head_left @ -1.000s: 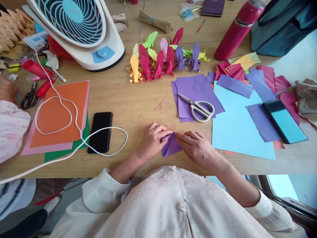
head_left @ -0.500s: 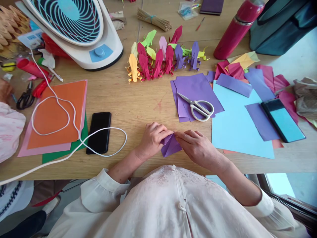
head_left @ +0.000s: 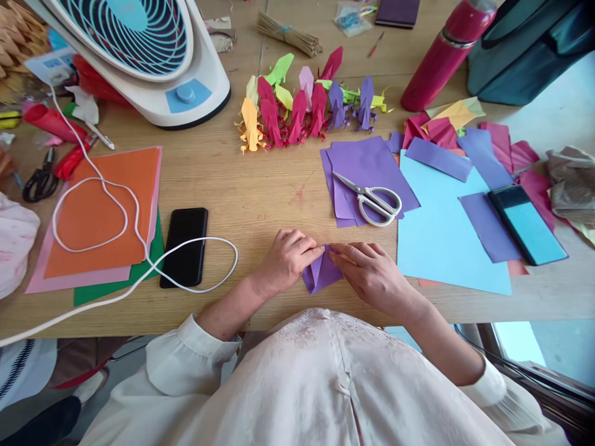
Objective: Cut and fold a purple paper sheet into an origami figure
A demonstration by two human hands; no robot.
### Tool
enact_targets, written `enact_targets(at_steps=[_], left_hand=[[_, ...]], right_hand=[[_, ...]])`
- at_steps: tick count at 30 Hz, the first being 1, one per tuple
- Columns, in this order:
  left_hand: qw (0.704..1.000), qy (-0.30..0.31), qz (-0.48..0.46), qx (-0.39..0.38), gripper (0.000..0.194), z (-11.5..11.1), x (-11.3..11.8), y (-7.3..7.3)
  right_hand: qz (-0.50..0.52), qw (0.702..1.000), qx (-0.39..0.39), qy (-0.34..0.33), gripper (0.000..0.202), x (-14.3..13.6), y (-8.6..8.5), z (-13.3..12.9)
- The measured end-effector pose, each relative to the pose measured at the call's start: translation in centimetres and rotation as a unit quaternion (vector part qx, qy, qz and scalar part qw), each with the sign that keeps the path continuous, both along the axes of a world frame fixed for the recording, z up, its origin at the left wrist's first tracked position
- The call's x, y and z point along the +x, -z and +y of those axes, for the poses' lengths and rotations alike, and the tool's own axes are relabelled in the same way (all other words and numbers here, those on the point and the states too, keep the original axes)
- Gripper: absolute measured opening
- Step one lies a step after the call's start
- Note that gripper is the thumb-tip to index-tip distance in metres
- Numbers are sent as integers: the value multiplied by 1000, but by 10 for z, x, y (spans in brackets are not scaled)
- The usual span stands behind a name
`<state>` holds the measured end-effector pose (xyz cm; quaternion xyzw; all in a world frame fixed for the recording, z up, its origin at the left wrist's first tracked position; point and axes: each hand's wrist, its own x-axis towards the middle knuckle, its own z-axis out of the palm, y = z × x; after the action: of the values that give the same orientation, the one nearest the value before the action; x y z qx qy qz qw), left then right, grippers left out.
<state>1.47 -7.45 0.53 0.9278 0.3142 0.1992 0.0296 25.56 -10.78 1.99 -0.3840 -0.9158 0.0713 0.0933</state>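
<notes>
Near the table's front edge lies a small folded piece of purple paper point(head_left: 322, 276), with a narrow pointed flap on top. My left hand point(head_left: 289, 260) pinches its upper left part between thumb and fingers. Opposite it, my right hand point(head_left: 369, 272) has its fingers pressed together on the paper's upper right edge. The fingertips of both hands nearly meet at the top of the piece. Beyond them, white-handled scissors point(head_left: 377, 204) rest on a stack of purple sheets point(head_left: 362, 162).
Folded paper figures point(head_left: 297, 118) stand at the back middle. A fan point(head_left: 199, 102), a black phone point(head_left: 185, 248) and a white cable point(head_left: 223, 239) are on the left. Light blue paper point(head_left: 441, 248), another phone point(head_left: 530, 224) and a red bottle point(head_left: 446, 59) are on the right.
The flap on the purple paper now lies flatter, as a narrow point between my hands. My left fingertips have come slightly closer to the middle. The view has shifted slightly.
</notes>
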Motion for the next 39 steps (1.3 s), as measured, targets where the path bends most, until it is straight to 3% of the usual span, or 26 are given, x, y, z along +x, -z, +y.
enact_targets(at_steps=[7,19,26,39], left_hand=[[998,-9,47,42,24,-7,-1,-2],[997,20,40,60,24,-8,-2,3],[996,3,44,81,22,-16,1,0],[994,44,59,77,27,-18,-4,0]], right_hand=[[5,1000,-4,21,31,1,-3,6],[47,993,46,98,30,-17,6,-17],[108,992,48,51,29,-25,12,-28],[124,991,35,43,34,-15,17,-24]])
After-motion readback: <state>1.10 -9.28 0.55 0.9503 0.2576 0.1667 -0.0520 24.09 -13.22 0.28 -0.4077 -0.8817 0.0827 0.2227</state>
